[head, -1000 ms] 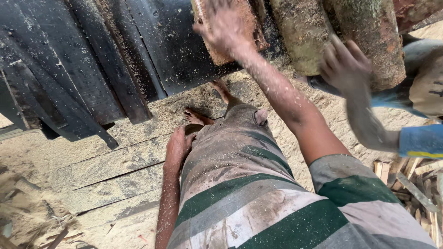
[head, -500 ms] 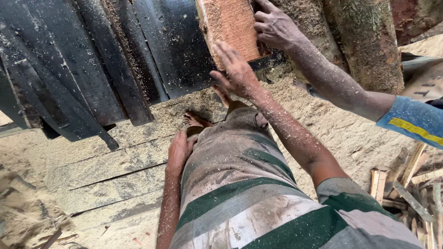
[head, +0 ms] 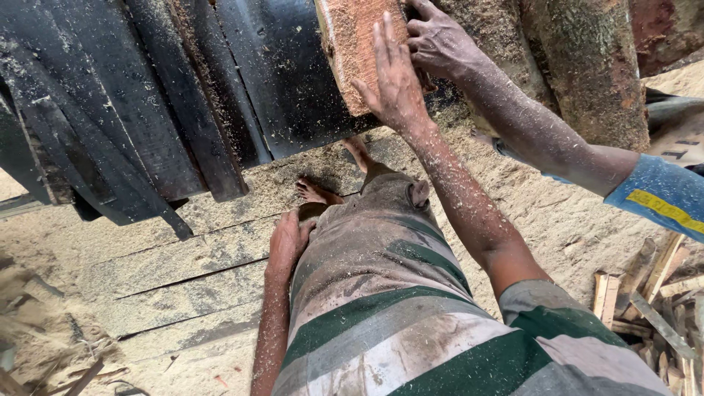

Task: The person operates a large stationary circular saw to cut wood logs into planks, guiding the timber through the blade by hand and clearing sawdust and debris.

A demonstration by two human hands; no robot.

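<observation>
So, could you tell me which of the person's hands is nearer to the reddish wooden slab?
Right. The right hand lies flat on the reddish wooden slab, while the left hand hangs low beside the thigh, well away from it.

Soft, even daylight fills the scene, with no glare and no hard highlights. The sawdust-covered floor (head: 513,213) is the brightest area, pale and close to washed out toward the right edge. The dark metal sheets (head: 147,95) at upper left stay deep and low in detail, throwing a dense shadow beneath their lower edge. Focus is sharp through the middle; the lower left corner smears with blur. Straight lines bow slightly near the edges.
</observation>
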